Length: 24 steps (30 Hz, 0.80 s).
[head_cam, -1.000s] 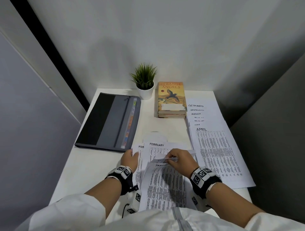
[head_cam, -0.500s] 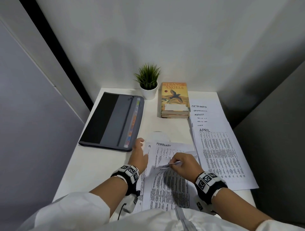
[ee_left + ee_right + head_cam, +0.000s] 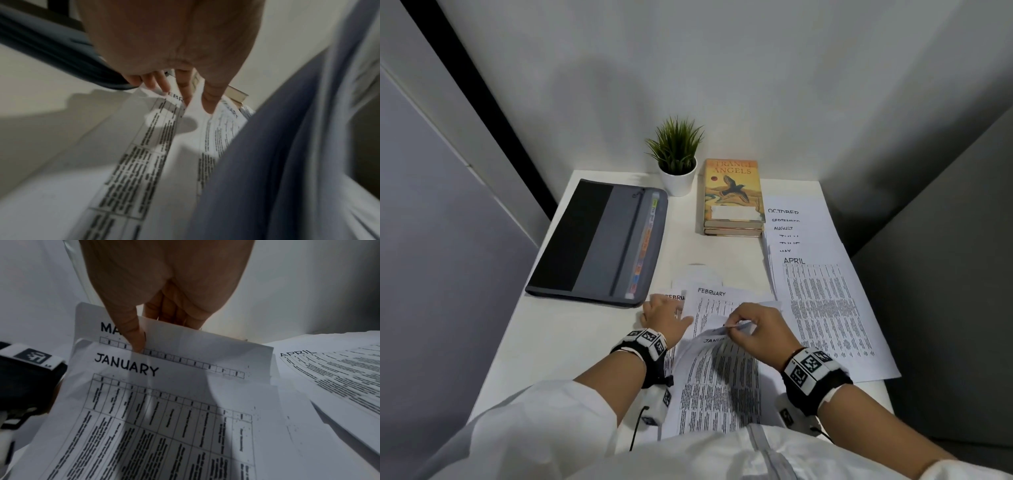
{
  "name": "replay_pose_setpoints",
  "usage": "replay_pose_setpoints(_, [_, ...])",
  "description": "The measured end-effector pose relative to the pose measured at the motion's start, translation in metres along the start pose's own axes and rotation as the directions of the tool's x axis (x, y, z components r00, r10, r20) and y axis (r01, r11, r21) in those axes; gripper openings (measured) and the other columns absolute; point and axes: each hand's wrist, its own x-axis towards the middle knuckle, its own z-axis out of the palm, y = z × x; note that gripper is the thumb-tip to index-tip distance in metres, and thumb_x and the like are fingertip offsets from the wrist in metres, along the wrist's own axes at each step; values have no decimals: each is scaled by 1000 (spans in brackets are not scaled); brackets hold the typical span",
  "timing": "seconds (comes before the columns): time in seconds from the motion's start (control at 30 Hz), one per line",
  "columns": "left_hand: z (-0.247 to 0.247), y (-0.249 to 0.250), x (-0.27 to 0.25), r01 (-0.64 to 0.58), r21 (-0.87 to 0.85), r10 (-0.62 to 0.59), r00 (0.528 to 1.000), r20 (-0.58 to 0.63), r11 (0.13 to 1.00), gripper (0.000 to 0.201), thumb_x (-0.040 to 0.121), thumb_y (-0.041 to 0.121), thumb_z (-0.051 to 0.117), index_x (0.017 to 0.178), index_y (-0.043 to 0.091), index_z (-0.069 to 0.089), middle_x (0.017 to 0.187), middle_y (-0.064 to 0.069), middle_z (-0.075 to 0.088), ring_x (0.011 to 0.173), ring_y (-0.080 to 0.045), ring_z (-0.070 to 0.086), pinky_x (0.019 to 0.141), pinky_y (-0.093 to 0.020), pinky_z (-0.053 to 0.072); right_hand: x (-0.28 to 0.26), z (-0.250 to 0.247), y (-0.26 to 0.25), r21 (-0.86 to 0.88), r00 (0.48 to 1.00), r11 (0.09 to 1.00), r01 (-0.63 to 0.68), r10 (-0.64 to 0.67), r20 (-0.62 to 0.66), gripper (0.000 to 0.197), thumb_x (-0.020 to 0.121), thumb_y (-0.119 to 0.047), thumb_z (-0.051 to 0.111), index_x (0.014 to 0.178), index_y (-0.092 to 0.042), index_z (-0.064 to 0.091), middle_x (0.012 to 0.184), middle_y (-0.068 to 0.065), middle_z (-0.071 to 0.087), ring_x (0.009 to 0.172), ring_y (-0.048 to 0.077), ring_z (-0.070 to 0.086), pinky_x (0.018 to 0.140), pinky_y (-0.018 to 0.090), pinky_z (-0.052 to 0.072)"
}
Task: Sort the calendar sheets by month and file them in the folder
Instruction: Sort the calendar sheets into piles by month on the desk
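Observation:
My right hand (image 3: 738, 327) pinches the top edge of a sheet headed "MA…" (image 3: 205, 352), thumb in front, fingers behind, and holds that edge raised off the pile. Under it lies the January sheet (image 3: 719, 380) (image 3: 164, 418), nearest to me. A February sheet (image 3: 714, 298) lies beyond it, and a second one (image 3: 675, 297) peeks out at the left. My left hand (image 3: 664, 317) (image 3: 185, 91) rests on these left sheets with straight, spread fingers. The grey zip folder (image 3: 599, 240) lies shut at the back left.
At the right, a fanned stack of sheets (image 3: 822, 308) has April on top, with May up to October showing behind. A potted plant (image 3: 676, 161) and a pile of books (image 3: 732, 195) stand at the back. Walls close in the white desk (image 3: 571, 342).
My left hand has slid slightly forward along the left sheets, and the left February sheet's heading shows more. The right hand keeps its pinch on the raised sheet.

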Motion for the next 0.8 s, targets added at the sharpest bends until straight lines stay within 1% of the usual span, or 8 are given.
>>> replay_pose_setpoints(0.13, [-9,8,-11,-224,-344,268,960,84,912,10,74,26,67,66,25,61,86,4,63,91,-10,57,83,-31,46,3,-2,-1,-24,999,999,25,-26,-25,6,76,-15,72,76,-21,71,82,-10,70,81,3,63,73,15,48])
replay_pose_setpoints(0.23, [-14,8,-23,-384,-314,435,893,112,868,13,78,11,64,69,20,63,72,13,61,68,7,55,67,-21,43,2,-1,2,-33,998,999,34,-36,-49,5,75,-12,72,76,-16,69,88,-5,70,87,9,63,78,21,49])
replay_pose_setpoints(0.33, [-14,3,-26,-439,-195,456,888,53,877,29,87,18,65,68,31,48,67,12,56,61,-6,48,63,-25,42,-1,1,6,-42,999,999,20,-22,-46,7,75,-9,71,75,-15,67,90,-3,69,90,13,63,80,24,49])
replay_pose_setpoints(0.43, [-17,-2,-28,-418,-153,420,907,-18,896,34,90,23,63,68,29,37,63,6,50,56,-14,42,56,-28,38,-2,1,8,-48,999,999,-6,4,-46,9,74,-9,71,74,-14,64,93,-1,68,94,13,61,83,26,48])
replay_pose_setpoints(0.57, [-16,-1,-39,-379,-328,435,893,113,865,18,83,16,62,73,31,59,77,10,67,75,-9,63,72,-26,54,-6,2,10,-59,998,998,2,-5,-59,12,73,-10,70,70,-17,60,87,-5,66,92,12,61,79,27,49])
replay_pose_setpoints(0.67, [-8,1,-42,-236,-425,330,930,162,874,35,82,-3,47,80,21,73,101,3,70,99,-9,64,89,-24,50,-10,5,12,-56,997,998,12,-17,-76,15,72,-10,69,68,-17,57,77,-6,61,80,11,58,74,28,50])
replay_pose_setpoints(0.73, [-2,1,-37,-172,-370,235,963,132,913,43,84,-10,40,79,14,75,121,3,57,115,-8,53,97,-22,40,-12,8,13,-49,996,999,17,-21,-86,16,72,-9,70,68,-17,57,78,-3,61,78,11,57,72,23,49])
replay_pose_setpoints(0.8, [0,1,-32,-132,-334,175,979,102,933,40,86,-10,41,80,11,75,122,6,42,116,-4,40,96,-17,33,-12,10,14,-37,996,999,20,-23,-90,14,71,-7,70,71,-16,58,84,1,64,83,14,60,73,19,47])
